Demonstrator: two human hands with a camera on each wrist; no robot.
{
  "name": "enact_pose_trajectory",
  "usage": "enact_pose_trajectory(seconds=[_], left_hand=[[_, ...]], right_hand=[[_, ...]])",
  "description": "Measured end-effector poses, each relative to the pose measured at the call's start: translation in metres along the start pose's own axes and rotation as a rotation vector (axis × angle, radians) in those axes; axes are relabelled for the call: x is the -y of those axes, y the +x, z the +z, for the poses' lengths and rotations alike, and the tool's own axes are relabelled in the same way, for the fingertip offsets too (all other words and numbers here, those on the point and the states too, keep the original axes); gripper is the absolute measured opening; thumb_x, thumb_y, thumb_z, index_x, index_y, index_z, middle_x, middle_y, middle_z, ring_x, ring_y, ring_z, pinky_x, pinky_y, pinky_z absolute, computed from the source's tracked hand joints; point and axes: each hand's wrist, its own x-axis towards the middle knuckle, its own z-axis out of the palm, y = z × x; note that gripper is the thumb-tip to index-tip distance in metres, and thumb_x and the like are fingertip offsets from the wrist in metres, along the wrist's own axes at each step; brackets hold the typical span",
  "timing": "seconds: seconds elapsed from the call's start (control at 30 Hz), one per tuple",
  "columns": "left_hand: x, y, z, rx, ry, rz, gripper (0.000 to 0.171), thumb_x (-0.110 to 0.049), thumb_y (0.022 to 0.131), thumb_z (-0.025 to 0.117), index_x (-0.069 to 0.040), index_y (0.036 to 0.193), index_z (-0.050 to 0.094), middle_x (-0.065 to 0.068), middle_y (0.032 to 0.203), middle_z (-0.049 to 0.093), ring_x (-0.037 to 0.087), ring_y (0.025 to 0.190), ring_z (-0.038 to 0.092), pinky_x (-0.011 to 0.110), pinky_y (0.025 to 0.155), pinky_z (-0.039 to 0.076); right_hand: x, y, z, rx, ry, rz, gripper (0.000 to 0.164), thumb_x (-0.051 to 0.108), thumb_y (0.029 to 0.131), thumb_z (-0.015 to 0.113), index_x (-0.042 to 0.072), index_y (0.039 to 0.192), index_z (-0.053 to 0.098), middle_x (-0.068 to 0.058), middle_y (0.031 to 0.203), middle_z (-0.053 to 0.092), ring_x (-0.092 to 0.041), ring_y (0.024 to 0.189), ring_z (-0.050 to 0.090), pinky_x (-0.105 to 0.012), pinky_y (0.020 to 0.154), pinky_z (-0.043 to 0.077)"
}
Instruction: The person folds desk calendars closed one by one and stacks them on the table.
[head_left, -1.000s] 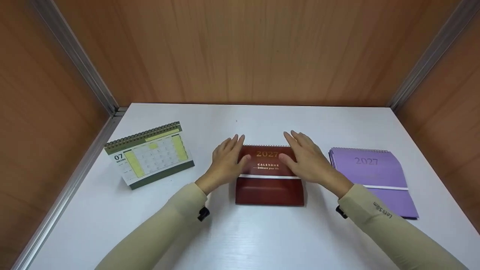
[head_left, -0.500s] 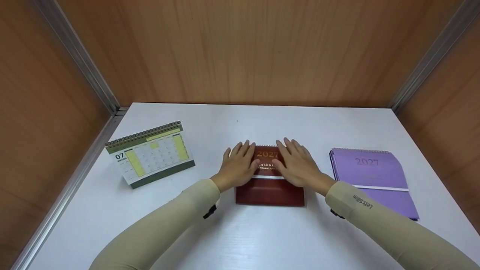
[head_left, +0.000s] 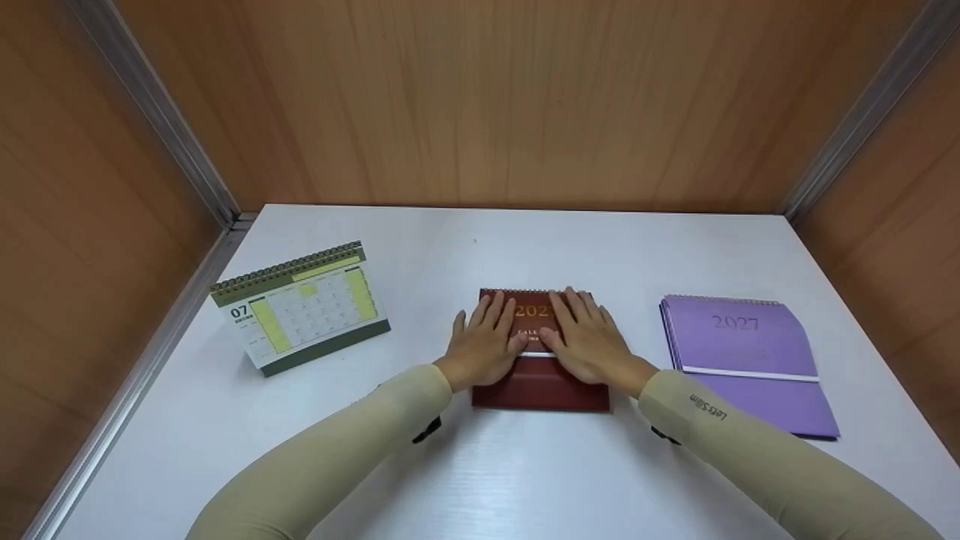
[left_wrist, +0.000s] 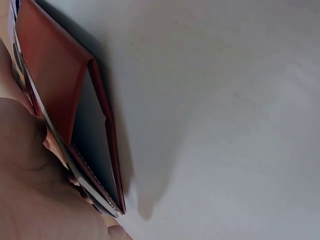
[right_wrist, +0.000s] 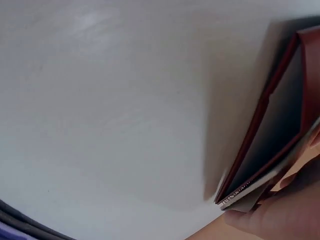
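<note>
A dark red 2027 desk calendar [head_left: 540, 394] lies low in the middle of the white table, its spiral edge at the back. My left hand [head_left: 486, 346] rests on the left half of its cover with fingers straight. On the right half my right hand [head_left: 589, 341] lies the same way, thumbs close together over the lettering. In the left wrist view the red calendar [left_wrist: 55, 65] shows from the side, its folded stand partly raised with a gap inside; the palm [left_wrist: 40, 185] is against its cover. The right wrist view shows the calendar's [right_wrist: 312, 75] other side, with fingers [right_wrist: 280, 215] on the cover.
On the left a green and white desk calendar [head_left: 315, 307] stands tilted on its base, showing month 07. A purple 2027 calendar [head_left: 750, 345] with a white band lies to the right, near the right forearm. Wooden panels [head_left: 510, 105] enclose the white table [head_left: 480, 480].
Both hands have come inward and down from the red calendar's sides onto its cover, spread fingers now flatter on it. The other calendars have stayed put.
</note>
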Motion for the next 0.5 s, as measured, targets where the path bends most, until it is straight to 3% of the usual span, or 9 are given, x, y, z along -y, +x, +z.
enact_pose_trajectory(seconds=[0.5], left_hand=[[0.001,0.001,0.006,0.042,0.039,-0.003,0.075,-0.058,0.113,0.016,-0.014,0.172,0.001,0.007,0.179,-0.007,0.028,0.164,-0.009,0.062,0.131,0.005]], right_hand=[[0.003,-0.002,0.014,0.045,-0.026,0.031,0.073,0.050,0.115,0.029,0.006,0.171,0.014,-0.025,0.176,0.003,-0.045,0.162,-0.002,-0.066,0.129,0.010]])
